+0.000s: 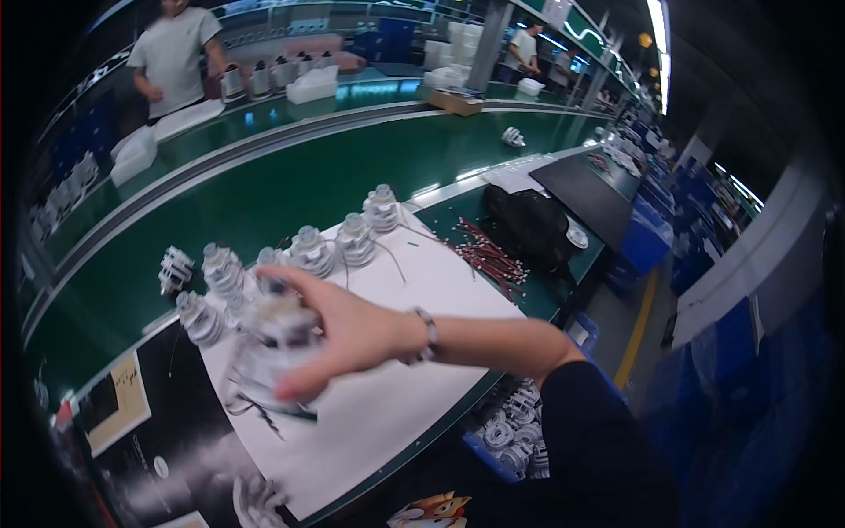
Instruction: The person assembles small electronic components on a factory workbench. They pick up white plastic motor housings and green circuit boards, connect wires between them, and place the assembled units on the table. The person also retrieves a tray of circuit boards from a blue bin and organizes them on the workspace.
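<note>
A: Motor (277, 348) status: your right hand (339, 330) has its fingers wrapped around one white motor, held just above the white sheet (396, 396).

B: Your left hand?

A: It does not appear. Count of loose motors: about seven more, arranged in a curved row (308, 251) along the sheet's far edge; blur prevents an exact count. One red wire bundle (488, 255) lies beside one black bag (528, 224).

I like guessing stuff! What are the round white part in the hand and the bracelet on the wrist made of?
The round white part held by the right hand looks like pale moulded plastic with thin dark wires trailing out; motion blur leaves it unsure. The bracelet looks like metal: silvery, shiny, seemingly made of small links.
</note>
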A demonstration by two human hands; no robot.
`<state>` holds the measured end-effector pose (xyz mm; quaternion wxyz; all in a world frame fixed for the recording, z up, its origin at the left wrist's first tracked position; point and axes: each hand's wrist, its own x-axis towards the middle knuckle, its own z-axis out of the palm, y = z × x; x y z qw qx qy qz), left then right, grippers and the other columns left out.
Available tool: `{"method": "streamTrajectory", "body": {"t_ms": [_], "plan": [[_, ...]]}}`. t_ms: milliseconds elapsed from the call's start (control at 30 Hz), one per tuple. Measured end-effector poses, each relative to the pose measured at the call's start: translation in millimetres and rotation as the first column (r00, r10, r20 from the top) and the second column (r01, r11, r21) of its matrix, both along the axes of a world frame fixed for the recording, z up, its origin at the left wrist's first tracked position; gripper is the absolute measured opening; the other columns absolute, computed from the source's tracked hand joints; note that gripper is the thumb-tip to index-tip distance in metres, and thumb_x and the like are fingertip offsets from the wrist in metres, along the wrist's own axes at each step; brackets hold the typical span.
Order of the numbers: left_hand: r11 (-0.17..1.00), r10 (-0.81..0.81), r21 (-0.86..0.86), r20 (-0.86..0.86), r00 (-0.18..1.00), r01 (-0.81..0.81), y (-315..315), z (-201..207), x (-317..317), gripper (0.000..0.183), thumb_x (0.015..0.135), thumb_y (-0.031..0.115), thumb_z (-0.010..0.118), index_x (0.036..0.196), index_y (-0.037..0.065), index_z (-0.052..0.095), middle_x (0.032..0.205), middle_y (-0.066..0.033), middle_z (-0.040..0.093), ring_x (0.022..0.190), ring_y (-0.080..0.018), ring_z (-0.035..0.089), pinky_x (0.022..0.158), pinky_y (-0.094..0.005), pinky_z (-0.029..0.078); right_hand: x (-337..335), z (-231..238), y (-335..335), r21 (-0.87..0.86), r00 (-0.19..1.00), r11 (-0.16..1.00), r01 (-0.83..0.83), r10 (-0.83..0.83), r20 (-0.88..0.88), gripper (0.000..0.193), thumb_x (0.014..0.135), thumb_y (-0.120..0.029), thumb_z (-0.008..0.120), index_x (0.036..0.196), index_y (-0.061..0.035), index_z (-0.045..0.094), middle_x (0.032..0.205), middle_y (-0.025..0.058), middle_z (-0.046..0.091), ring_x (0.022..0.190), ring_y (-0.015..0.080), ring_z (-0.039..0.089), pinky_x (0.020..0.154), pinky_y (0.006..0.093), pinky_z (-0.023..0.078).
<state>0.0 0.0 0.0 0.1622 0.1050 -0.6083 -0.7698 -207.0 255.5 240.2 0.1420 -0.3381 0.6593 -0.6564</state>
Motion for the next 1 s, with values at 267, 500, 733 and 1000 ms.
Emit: {"method": "streamTrajectory", "body": {"t_ms": [267,500,733,1000], "plan": [[0.964,-0.070,-0.253,0.056,0.996,0.082,57,70,-13,0.043,0.089,0.014,0.047,0.125,-0.007,0.033,0.103,-0.0165,0.053,0.089,-0.0222,0.056,0.077,-0.0311,0.048,-216,83,-11,-0.086,0.430,0.680,0.728,-0.551,-0.715,0.056,0.056,-0.033,0.081,0.096,-0.0009,0.056,0.084,0.0084,0.062,0.075,0.0134,0.062,0.066,0.0253,0.051],[0.897,-0.148,-0.427,-0.051,0.988,0.112,45,56,-4,0.040,0.085,0.004,0.050,0.121,-0.009,0.039,0.096,-0.0165,0.057,0.084,-0.0214,0.058,0.075,-0.0312,0.049,-287,-45,-11,0.507,0.633,0.380,0.774,-0.449,-0.630,0.098,0.041,-0.045,0.080,0.117,0.0015,0.039,0.113,0.0187,0.053,0.103,0.0295,0.053,0.089,0.0336,0.043],[0.722,-0.187,-0.691,-0.230,0.955,-0.025,41,75,-20,0.041,0.076,-0.001,0.055,0.115,-0.008,0.044,0.083,-0.0192,0.062,0.067,-0.0266,0.062,0.060,-0.0319,0.050,-305,-70,16,0.864,0.842,-0.017,0.503,-0.216,-0.494,0.112,0.038,-0.054,0.079,0.122,0.0070,0.035,0.119,0.0204,0.048,0.110,0.0287,0.049,0.091,0.0322,0.041],[0.610,-0.146,-0.787,-0.230,0.962,-0.095,31,88,-23,0.041,0.074,0.003,0.059,0.111,-0.007,0.047,0.082,-0.0195,0.061,0.063,-0.0291,0.060,0.055,-0.0339,0.048,-250,-6,-189,0.767,0.652,0.390,0.510,0.406,-0.640,0.090,0.058,-0.042,0.075,0.126,0.0025,0.037,0.129,0.0234,0.037,0.121,0.0324,0.036,0.102,0.0373,0.029]]}}
